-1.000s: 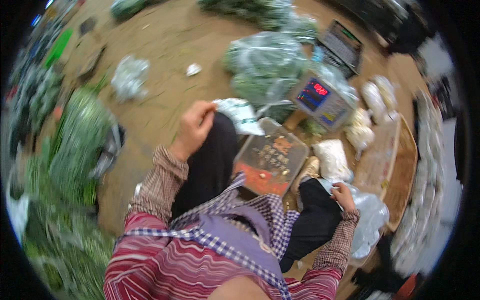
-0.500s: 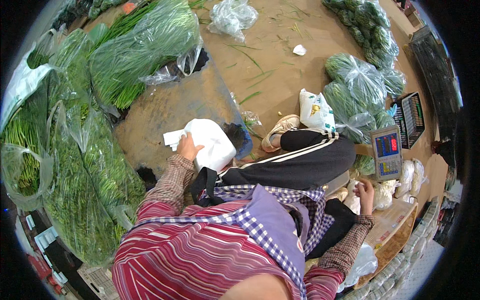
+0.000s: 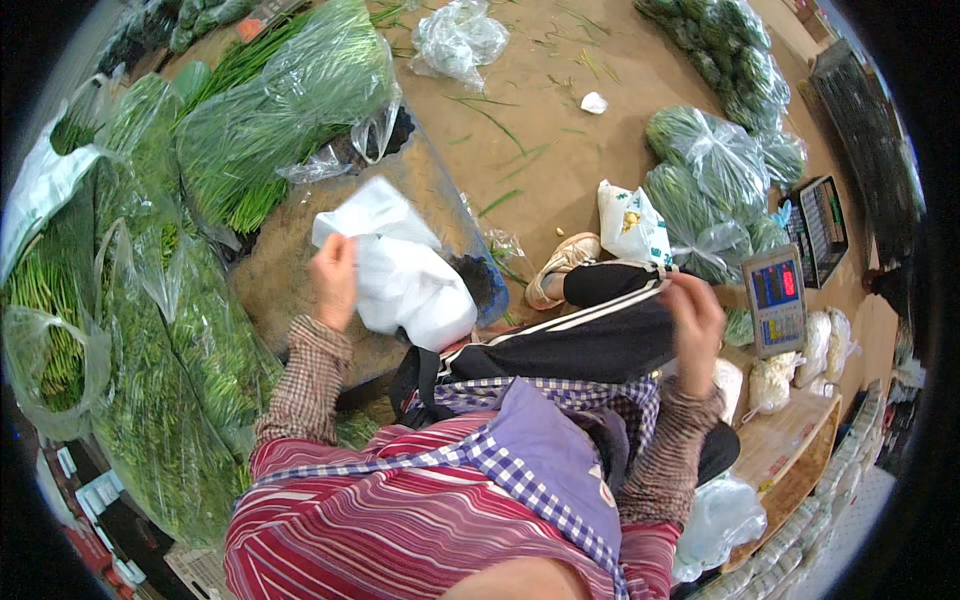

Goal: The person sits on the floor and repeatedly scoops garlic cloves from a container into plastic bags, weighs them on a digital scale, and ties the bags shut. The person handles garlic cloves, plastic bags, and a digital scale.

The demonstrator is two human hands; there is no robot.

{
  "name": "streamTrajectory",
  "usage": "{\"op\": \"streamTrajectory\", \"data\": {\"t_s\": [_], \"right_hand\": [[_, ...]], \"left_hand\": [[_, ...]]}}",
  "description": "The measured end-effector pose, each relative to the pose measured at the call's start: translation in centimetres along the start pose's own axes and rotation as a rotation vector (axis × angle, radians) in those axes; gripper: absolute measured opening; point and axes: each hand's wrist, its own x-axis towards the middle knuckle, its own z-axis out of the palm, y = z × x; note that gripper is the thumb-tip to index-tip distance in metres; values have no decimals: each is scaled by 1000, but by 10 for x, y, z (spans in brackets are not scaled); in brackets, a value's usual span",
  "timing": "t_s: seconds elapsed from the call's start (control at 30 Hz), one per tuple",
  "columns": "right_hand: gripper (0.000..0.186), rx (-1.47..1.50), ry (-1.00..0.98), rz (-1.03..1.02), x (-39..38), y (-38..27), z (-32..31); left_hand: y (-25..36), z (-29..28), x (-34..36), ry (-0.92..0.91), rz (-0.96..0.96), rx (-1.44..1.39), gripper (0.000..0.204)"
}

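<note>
At the left, my left hand [image 3: 336, 280] is closed on the edge of a thin white plastic bag [image 3: 378, 212], which is blurred and lifted at one corner. It comes off a bundle of white plastic bags [image 3: 425, 305] lying beside my bent leg. Over my dark trouser knee, my right hand [image 3: 695, 325] is raised, its fingers curled and smeared by motion. Whether anything sits in those fingers does not show. Just right of that hand stands a digital scale display [image 3: 774, 300] with a lit red readout.
Large clear bags of green vegetables [image 3: 180, 350] crowd the left side; bagged long green stalks [image 3: 290, 110] lie farther off. At right are bagged greens [image 3: 700, 190], a black crate [image 3: 818, 230], small filled white bags [image 3: 772, 385] and a wooden board [image 3: 790, 430]. A printed white bag [image 3: 633, 222] stands past my shoe.
My left hand has moved left and slightly up, pulling up a corner of a white bag. My right hand has risen from beside the scale to above my knee.
</note>
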Motion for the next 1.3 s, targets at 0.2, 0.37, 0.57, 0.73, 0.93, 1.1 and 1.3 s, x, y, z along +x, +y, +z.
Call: {"op": "streamTrajectory", "data": {"t_s": [0.2,0.37,0.57,0.73,0.93,1.1,1.3], "right_hand": [[47,756,-534,416,-11,-14,146],[24,832,-455,173,-25,-46,144],[21,872,-708,-49,-47,-70,141],[20,961,-188,69,-3,-69,49],[21,1315,89,50,-2,-45,19],[31,1508,302,42,-6,-30,-34],[37,1727,496,-97,-34,0,-99]], "left_hand": [[106,31,-56,-274,673,60,8],[93,49,-57,-396,594,-154,40],[54,97,-48,-611,174,-386,51],[17,64,-33,-652,12,-282,41],[56,62,-17,-697,433,137,25],[207,115,-27,-818,235,-575,25],[255,160,-81,-961,794,-539,29]]}}
